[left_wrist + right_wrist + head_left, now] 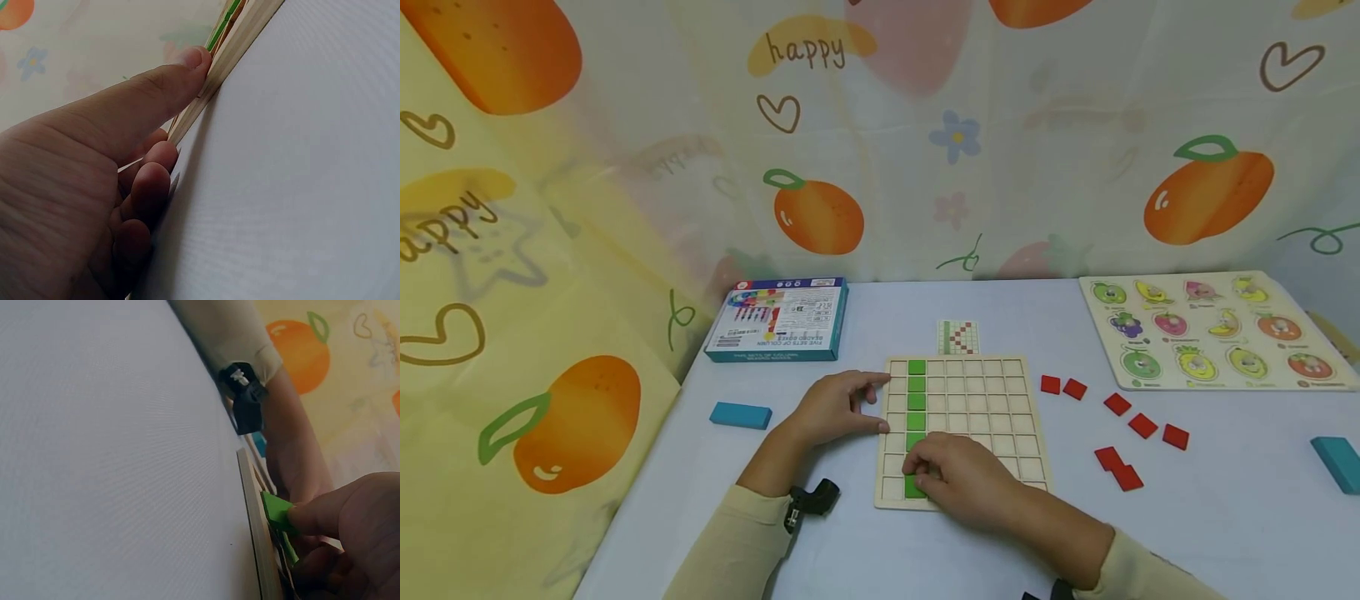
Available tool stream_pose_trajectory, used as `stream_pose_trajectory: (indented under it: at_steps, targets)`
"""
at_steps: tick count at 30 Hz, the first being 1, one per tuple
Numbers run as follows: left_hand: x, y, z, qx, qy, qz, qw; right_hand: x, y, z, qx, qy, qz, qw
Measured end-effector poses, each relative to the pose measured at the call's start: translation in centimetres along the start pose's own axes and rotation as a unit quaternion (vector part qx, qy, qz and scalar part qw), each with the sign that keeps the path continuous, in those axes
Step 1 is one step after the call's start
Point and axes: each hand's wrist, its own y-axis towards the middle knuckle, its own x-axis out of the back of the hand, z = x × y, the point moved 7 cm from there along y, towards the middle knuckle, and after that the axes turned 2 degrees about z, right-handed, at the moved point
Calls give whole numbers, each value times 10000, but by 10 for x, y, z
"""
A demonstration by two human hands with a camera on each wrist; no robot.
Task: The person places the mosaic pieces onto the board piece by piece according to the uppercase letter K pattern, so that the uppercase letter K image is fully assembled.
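A wooden grid board [973, 385] lies flat on the table. Green square tiles [916, 401] fill cells down its second column, partly covered by fingers. My left hand [835, 408] rests at the board's left edge, thumb and index finger spread apart along it. In the left wrist view the thumb [187, 72] presses on the wooden rim [234, 53]. Over the near end of the green column, my right hand [962, 479] pinches a green tile [275, 511], which stands tilted above the board's surface in the right wrist view.
Several red tiles [1142, 426] lie scattered right of the board. A small pattern card [958, 337] sits behind it. At the back are a boxed set [782, 321] and a fruit picture board [1213, 333]. Blue blocks [741, 415] lie on either side.
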Motion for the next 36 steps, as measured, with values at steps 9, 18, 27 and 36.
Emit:
stream_pose_trajectory:
  at_steps: [9, 18, 27, 36]
  targets:
    - [0, -1, 0, 48, -12, -4, 10000, -4, -2, 0, 54, -422, 62, 9991]
    - [0, -1, 0, 67, 3, -6, 10000, -3, -6, 1, 146, -672, 39, 9976]
    - [0, 0, -2, 10, 83, 6, 10000, 3, -15, -1, 256, -705, 21, 9972]
    - [0, 0, 0, 115, 22, 23, 9999, 25, -42, -19, -125, -150, -237, 9995]
